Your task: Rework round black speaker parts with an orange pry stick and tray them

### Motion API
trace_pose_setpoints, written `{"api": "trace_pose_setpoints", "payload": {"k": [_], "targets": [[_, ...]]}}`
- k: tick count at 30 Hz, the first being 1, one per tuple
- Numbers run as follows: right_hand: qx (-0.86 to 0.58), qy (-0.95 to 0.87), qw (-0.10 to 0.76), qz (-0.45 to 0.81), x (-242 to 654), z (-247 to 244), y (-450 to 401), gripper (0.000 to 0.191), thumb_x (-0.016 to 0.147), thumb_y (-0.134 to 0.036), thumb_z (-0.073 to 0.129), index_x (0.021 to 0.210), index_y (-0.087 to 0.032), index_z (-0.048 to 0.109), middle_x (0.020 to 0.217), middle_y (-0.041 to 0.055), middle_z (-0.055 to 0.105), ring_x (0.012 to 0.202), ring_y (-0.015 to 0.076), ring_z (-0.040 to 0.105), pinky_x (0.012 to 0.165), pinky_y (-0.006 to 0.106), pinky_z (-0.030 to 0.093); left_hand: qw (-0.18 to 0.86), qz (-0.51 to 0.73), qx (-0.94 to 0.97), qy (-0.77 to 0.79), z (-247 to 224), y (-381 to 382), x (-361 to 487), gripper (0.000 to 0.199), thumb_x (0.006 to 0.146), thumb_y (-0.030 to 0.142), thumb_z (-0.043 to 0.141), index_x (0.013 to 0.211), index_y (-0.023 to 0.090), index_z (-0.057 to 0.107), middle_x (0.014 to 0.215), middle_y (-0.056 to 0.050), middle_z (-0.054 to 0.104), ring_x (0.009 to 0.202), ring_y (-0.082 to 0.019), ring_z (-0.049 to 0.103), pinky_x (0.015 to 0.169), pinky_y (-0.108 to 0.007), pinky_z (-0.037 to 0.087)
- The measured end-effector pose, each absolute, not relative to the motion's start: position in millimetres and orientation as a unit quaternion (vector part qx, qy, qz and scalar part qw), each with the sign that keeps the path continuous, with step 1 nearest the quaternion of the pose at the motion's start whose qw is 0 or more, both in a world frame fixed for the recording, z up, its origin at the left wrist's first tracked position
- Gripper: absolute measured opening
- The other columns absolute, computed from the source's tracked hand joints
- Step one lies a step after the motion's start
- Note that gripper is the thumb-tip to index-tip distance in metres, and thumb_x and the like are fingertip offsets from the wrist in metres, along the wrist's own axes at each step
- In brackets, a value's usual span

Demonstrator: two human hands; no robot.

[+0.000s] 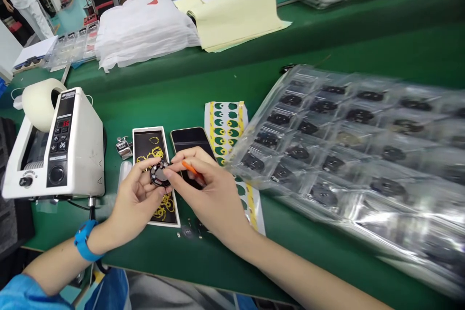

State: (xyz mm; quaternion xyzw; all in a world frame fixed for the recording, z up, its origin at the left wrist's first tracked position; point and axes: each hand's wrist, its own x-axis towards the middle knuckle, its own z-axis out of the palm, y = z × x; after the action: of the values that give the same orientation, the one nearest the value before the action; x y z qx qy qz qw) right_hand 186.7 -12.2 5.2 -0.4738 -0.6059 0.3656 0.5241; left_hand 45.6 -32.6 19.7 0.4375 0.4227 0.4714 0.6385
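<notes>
A small round black part with a grey centre (159, 175) is gripped by its rim between the fingers and thumb of my left hand (132, 198). My right hand (214, 196) is closed around a thin orange tool (191, 168), whose working end I cannot make out. Thumb and fingertips of that hand touch the right side of the round part. Below both hands lies a white-rimmed box (177, 213) with yellow ring-shaped pieces (165, 207) on its dark bottom. A dark-screened phone (192, 138) sits beside the box, partly covered by my right hand.
On the left stands a white tape dispenser (85, 140) with a small metal object (124, 148) near it. A sheet of green and yellow stickers (225, 128) runs under a large clear blister tray (348, 140) of black parts. White sheets (145, 29) and yellow paper (240, 17) lie behind.
</notes>
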Motion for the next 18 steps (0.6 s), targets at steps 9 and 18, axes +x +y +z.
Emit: {"api": "trace_pose_setpoints", "payload": {"k": [9,18], "targets": [[-0.468,-0.639,0.539,0.286,179.1,-1.0,-16.5,0.014,0.086,-0.016,0.059,0.073,-0.021,0.059,0.084,0.002,0.057,0.07,0.0148,0.055,0.059,0.027,0.046,0.643,0.477,0.424,0.423,16.8,-35.8,46.1,0.041,0.081,0.03,0.074,0.115,0.023,0.052,0.099,-0.005,0.073,0.087,-0.013,0.068,0.078,-0.022,0.05],[-0.464,-0.637,0.548,0.28,178.7,-1.9,-16.2,0.016,0.087,-0.013,0.057,0.072,-0.021,0.056,0.082,0.0018,0.056,0.069,0.0147,0.054,0.056,0.027,0.044,0.645,0.48,0.429,0.412,17.1,-35.4,47.4,0.04,0.081,0.038,0.073,0.112,0.024,0.052,0.099,-0.005,0.072,0.087,-0.016,0.068,0.085,-0.029,0.05]]}}
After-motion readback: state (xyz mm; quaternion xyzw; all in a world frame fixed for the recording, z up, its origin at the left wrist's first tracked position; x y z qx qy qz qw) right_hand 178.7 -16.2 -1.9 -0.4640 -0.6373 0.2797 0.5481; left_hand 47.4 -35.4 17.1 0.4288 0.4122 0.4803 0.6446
